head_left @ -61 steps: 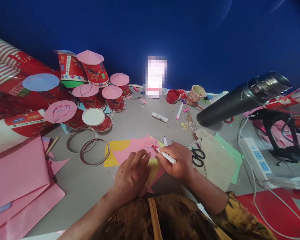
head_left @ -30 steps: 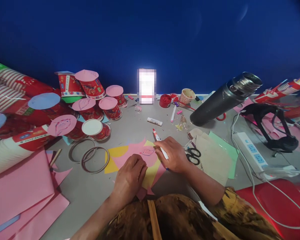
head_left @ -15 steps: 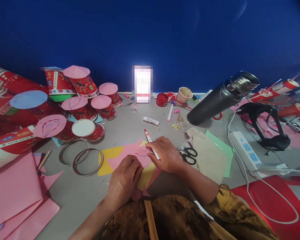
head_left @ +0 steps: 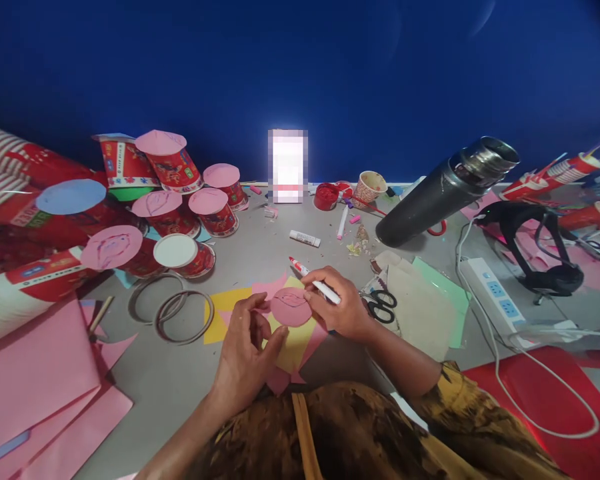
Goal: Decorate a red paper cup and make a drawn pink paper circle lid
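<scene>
A pink paper circle (head_left: 291, 308) with drawn lines is in front of me, over yellow paper (head_left: 291, 350) and pink scraps. Its right edge meets the fingertips of my right hand (head_left: 341, 305). That hand is closed round a red-and-white marker (head_left: 326, 291), whose red tip points up and left, away from the paper. On the circle's left side, my left hand (head_left: 247, 350) is open, thumb and fingers apart. Whether its fingertips touch the edge I cannot tell. Black-handled scissors (head_left: 381, 305) lie just right of my right hand.
Paper cups (head_left: 173, 163) with pink and blue discs crowd the left, beside grey rings (head_left: 184, 319) and pink sheets (head_left: 35, 380). A glue stick (head_left: 305, 238) lies ahead. To the right stand a black flask (head_left: 430, 193) and a power strip (head_left: 495, 293) with a white cable.
My left hand has gone from closed to spread fingers. The pink circle now shows whole between my hands. My right hand has shifted slightly right, and the marker now tilts lower.
</scene>
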`<state>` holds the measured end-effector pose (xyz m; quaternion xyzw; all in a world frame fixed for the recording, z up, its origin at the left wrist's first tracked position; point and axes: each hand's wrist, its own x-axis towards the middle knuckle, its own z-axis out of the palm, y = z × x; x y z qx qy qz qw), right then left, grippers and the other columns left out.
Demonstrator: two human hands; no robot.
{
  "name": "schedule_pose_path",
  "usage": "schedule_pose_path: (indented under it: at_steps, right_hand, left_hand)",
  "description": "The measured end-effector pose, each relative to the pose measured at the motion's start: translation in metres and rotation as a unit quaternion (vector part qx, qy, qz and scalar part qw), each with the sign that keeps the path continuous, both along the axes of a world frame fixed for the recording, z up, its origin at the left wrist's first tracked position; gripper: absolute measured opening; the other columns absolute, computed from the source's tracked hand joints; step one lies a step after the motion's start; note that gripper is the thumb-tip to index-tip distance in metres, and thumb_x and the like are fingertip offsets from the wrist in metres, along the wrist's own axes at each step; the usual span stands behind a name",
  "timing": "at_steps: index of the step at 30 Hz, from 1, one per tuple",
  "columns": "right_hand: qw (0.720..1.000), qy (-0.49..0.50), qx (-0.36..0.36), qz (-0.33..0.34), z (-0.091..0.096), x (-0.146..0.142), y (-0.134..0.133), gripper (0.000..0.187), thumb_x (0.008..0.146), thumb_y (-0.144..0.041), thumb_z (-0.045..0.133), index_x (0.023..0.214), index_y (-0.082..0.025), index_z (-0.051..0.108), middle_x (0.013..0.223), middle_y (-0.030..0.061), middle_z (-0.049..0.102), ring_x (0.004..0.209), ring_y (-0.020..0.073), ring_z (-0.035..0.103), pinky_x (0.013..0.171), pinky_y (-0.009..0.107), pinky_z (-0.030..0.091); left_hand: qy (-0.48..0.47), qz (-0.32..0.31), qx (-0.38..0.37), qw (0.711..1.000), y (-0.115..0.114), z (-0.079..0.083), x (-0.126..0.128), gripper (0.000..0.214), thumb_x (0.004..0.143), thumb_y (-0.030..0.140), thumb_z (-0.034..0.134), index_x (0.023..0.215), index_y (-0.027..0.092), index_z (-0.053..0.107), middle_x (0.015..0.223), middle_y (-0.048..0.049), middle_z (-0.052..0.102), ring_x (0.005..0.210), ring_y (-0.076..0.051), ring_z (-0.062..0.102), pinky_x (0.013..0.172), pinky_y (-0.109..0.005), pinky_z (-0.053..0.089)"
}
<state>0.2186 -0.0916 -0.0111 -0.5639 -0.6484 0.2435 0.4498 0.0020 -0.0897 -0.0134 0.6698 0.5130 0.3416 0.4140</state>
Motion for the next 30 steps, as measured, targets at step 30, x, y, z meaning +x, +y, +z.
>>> schedule_pose_path:
  at_steps: [30]
  right_hand:
    - [0.914,-0.367,-0.088,-0.148,0.013,0.103,0.047,0.047,0.096,-0.003,0.054,0.139,-0.020,0.065,0.115,0.0112,0.079,0.104,0.0272,0.068,0.085,0.032,0.049]
  left_hand:
    - [-0.340,0.027,-0.368,0.865,0.029,0.038,0.018,0.045,0.060,0.042,0.099,0.082,0.015,0.071,0.063,0.0043,0.053,0.054,-0.006,0.038,0.048,-0.019,0.029]
